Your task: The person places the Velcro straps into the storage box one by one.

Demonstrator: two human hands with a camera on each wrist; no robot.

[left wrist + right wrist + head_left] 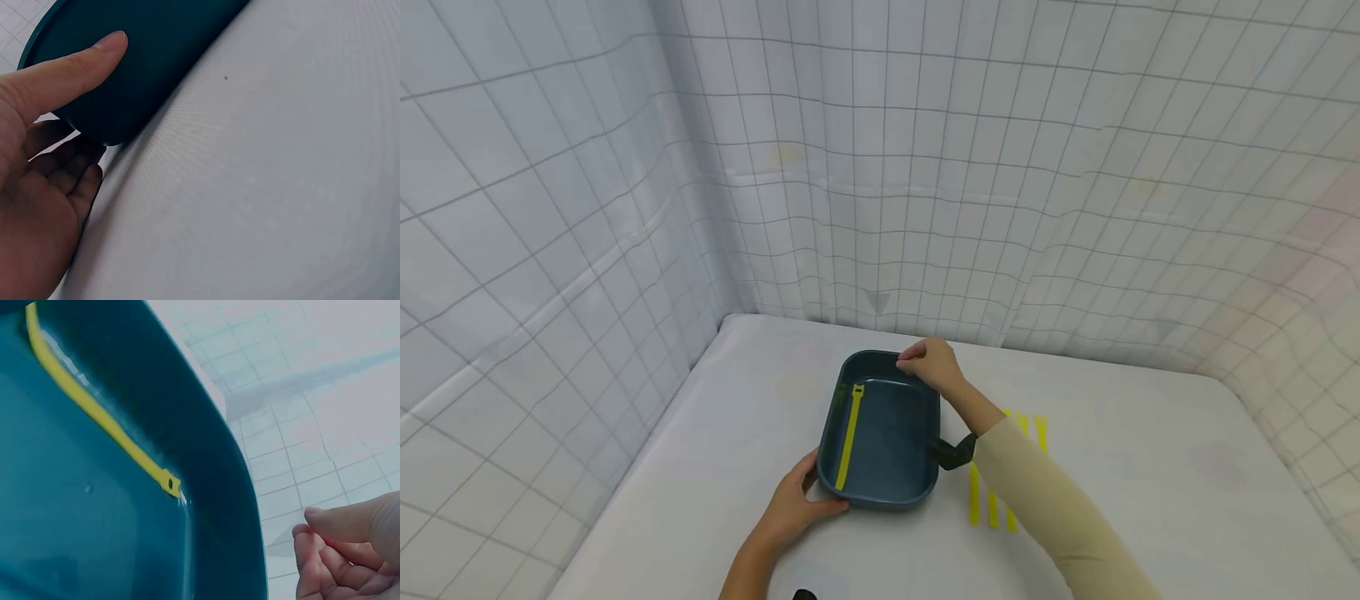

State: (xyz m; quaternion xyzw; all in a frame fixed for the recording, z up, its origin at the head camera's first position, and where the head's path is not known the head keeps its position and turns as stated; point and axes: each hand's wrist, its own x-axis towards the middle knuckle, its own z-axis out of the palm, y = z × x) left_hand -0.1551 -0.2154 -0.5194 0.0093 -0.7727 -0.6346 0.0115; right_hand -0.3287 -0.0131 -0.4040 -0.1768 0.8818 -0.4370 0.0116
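Observation:
A dark teal tray (891, 467) with rounded corners rests on the white table. One yellow cable tie (849, 437), flat with a slotted head, lies lengthwise inside it along the left side. My left hand (792, 510) grips the near left corner; in the left wrist view the thumb presses the outer wall while the fingers curl around the corner. Over the far right rim hovers my right hand (931, 364), its fingers loosely bent and thumb close to the index fingertip. The right wrist view shows nothing held in that right hand (344, 550).
Several more yellow cable ties (993, 508) lie side by side to the right of the tray, partly hidden by my right sleeve (1052, 508). White cloth covers the table (1150, 467). Grid-patterned curtains (887, 167) hang behind and at both sides.

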